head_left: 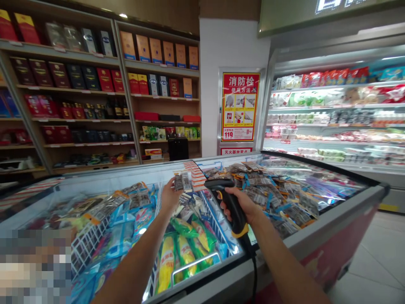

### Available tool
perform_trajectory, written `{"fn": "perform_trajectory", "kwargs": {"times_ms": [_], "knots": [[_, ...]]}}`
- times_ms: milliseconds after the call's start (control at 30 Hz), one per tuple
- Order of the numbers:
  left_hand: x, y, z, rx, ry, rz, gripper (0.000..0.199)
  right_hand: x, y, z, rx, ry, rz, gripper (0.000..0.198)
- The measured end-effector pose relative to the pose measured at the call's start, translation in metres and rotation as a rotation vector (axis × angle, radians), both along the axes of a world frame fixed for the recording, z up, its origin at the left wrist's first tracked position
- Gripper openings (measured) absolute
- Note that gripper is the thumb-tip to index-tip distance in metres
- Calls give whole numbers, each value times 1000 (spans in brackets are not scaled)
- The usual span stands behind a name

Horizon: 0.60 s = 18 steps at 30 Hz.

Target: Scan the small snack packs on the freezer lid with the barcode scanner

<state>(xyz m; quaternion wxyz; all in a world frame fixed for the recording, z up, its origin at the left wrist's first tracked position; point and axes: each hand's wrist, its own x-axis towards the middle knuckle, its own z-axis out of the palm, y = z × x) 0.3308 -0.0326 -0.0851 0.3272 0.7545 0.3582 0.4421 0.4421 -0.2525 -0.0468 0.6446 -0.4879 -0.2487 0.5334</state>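
My left hand (171,195) reaches over the chest freezer, its fingers closed on the edge of a small dark snack packet (183,182) with a clear wrapper. To its right, my right hand (243,205) is wrapped round the grip of a black and yellow barcode scanner (233,210), whose head points left towards the packet. A cable (254,276) hangs down from the scanner's handle. Beneath my hands, yellow and green corn packs (183,249) lie in a white wire basket (212,211). Many similar dark packets (264,188) are heaped on the freezer's right side.
The freezer's grey front rim (284,249) runs between me and the goods. Blue bags (122,236) fill its left part. Behind stand shelves of boxed goods (155,50), a fire hydrant sign (241,105) and a lit refrigerated display (335,114). Lower left is blurred out.
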Motion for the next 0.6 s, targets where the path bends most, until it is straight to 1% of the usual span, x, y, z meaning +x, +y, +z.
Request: {"fn": "perform_trajectory", "kwargs": {"times_ms": [100, 233, 333, 433, 600], "knots": [[-10, 6, -2, -58, -40, -10, 55, -11, 8, 2, -18, -3, 38, 28], [-16, 11, -5, -91, -63, -11, 55, -16, 11, 4, 1, -24, 47, 27], [-17, 14, -5, -81, -49, 11, 56, -17, 10, 6, 4, -27, 42, 27], [-19, 17, -6, -50, -3, 40, 59, -17, 10, 7, -21, -31, 40, 27], [-23, 21, -5, -11, 52, 78, 58, -16, 15, 2, -61, -38, 16, 28]]}}
